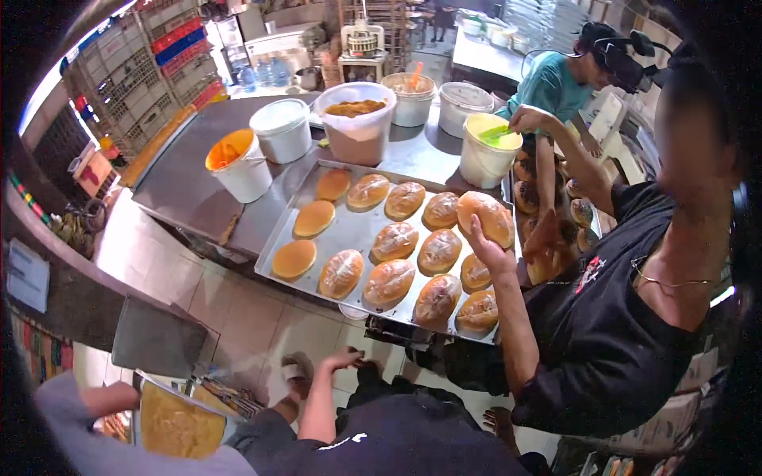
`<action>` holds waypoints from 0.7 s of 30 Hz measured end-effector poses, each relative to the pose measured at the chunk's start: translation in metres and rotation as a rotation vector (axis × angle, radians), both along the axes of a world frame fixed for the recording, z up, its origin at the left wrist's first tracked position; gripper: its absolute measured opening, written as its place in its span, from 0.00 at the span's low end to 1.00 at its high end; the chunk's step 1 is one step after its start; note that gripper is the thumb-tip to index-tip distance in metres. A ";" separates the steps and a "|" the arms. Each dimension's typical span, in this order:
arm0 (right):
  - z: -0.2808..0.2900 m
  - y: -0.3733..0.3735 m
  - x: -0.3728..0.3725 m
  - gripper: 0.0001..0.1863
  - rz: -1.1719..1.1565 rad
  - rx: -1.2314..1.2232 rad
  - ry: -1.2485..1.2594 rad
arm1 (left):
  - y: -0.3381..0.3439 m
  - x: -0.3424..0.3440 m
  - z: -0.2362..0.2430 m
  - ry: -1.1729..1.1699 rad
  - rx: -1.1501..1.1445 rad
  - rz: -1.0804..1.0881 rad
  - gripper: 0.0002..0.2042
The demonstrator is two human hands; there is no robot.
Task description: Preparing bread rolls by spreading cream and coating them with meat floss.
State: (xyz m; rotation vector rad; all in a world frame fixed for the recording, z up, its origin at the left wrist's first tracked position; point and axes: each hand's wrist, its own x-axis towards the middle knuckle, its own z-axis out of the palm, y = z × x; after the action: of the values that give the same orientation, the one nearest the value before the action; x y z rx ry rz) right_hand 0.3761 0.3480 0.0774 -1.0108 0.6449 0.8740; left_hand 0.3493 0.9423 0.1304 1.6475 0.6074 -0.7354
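Closest in, the wearer's left hand (pixel 341 359) hangs half-curled; I can't tell whether it or the right grips anything. Beyond, a tray (pixel 349 228) bears plain and white-smeared buns (pixel 389 282); rightward, a co-worker (pixel 615 325) holds one bun (pixel 486 218) and a green spatula (pixel 497 133).

Thirteen buns (pixel 395 241) lay on the large metal tray (pixel 352 228): three plain ones (pixel 314 218) and ten streaked with white (pixel 439 252). One more bun (pixel 486 218) rested in a co-worker's raised hand (pixel 491 251), bringing the total there to fourteen. Six tubs (pixel 244 176) stood in clear view on the table (pixel 186 163); one of them, the cream tub (pixel 482 165), had one green spatula (pixel 498 133) at its mouth, and another held one orange utensil (pixel 415 74). Two co-workers were close to the table, one in teal (pixel 542 83) and one in black (pixel 627 333). At lower left there was one pan of yellow contents (pixel 178 428). The dark-topped buns (pixel 525 197) at right were partly covered, so their number could not be told
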 end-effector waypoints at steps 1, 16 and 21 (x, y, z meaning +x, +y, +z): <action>-0.018 -0.032 -0.042 0.28 0.124 -0.461 -0.200 | -0.005 0.002 -0.011 0.078 -0.071 0.144 0.19; 0.018 0.098 0.004 0.19 0.035 -0.305 -0.263 | 0.021 -0.019 -0.138 0.219 0.005 0.228 0.14; 0.086 0.138 -0.012 0.16 0.325 -0.390 -0.462 | -0.027 0.025 -0.116 -0.068 -0.022 -0.009 0.15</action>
State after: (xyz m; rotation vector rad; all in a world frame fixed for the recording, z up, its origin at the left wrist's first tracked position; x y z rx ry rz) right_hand 0.3642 0.4859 0.1635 -1.6423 0.2594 0.7664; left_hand 0.3742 0.9154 0.0148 1.6497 0.5418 -0.6875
